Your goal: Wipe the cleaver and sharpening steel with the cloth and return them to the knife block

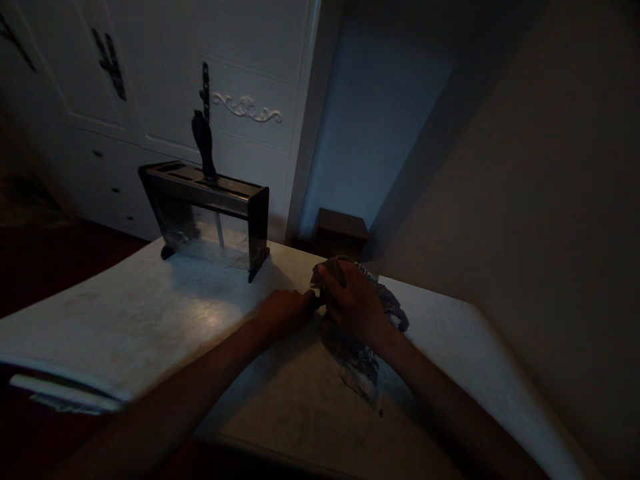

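Note:
My left hand is closed around a dark handle, of which only a short end shows beside the thumb. My right hand grips a dark patterned cloth, bunched up and touching the object at the end of that handle. The rest of this object is hidden under the cloth. Behind my left hand, on the pale table, stands a knife block with clear sides. One knife with a black handle is upright in it, its blade visible through the clear side.
White cabinets with dark handles stand behind the table. A brown box-like object is beyond the far edge. A wall runs along the right. White folded material lies at the lower left.

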Action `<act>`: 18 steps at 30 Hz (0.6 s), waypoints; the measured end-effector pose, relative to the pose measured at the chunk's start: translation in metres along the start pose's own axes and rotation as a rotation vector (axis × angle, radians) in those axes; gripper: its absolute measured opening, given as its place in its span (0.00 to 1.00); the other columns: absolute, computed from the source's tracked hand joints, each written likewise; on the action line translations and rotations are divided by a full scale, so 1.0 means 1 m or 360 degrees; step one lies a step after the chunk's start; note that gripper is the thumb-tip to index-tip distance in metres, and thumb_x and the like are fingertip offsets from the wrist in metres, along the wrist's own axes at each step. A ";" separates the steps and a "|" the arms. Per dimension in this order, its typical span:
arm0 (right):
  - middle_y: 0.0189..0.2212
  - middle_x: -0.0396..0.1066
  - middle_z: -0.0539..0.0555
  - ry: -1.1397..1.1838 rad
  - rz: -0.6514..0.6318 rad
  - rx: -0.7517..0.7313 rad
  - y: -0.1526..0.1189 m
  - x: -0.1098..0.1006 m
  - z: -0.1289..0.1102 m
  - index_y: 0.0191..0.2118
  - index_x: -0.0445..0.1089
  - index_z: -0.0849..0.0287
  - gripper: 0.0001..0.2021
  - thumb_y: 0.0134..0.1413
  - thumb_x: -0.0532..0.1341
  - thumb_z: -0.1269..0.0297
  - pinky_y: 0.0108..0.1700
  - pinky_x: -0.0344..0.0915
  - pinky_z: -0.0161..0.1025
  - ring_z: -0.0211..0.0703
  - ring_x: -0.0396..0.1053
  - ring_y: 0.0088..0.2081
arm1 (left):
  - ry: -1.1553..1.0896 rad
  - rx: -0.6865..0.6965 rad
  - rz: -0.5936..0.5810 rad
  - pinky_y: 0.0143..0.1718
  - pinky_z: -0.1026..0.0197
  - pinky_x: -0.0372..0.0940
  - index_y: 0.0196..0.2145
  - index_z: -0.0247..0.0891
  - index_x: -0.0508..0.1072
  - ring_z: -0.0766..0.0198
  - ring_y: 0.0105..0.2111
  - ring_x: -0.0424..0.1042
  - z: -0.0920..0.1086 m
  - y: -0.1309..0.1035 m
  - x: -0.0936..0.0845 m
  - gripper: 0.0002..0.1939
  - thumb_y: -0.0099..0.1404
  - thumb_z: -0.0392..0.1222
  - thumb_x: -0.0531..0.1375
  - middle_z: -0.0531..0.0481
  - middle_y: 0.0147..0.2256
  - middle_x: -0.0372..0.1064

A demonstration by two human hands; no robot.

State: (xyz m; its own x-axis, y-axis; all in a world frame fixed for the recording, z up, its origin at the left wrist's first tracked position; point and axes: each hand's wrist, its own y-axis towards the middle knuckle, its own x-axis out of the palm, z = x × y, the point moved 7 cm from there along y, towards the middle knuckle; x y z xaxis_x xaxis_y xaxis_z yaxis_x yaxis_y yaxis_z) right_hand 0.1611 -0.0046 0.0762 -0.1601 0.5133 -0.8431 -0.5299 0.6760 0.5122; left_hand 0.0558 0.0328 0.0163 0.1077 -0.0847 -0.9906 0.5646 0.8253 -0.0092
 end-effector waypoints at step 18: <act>0.56 0.61 0.68 -0.0014 -0.0037 0.0402 -0.010 0.006 0.081 0.58 0.62 0.64 0.27 0.49 0.58 0.72 0.57 0.62 0.56 0.61 0.61 0.56 | -0.0038 -0.0024 -0.0004 0.35 0.55 0.64 0.49 0.40 0.70 0.50 0.37 0.75 -0.008 0.002 0.003 0.18 0.66 0.49 0.53 0.39 0.37 0.75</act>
State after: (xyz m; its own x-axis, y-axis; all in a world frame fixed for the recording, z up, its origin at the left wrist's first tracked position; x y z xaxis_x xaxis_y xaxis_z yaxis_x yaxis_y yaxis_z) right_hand 0.2327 0.0346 0.0791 -0.1425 0.5001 -0.8542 -0.3081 0.7977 0.5184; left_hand 0.0506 0.0382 0.0127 0.1258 -0.1002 -0.9870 0.5523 0.8335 -0.0142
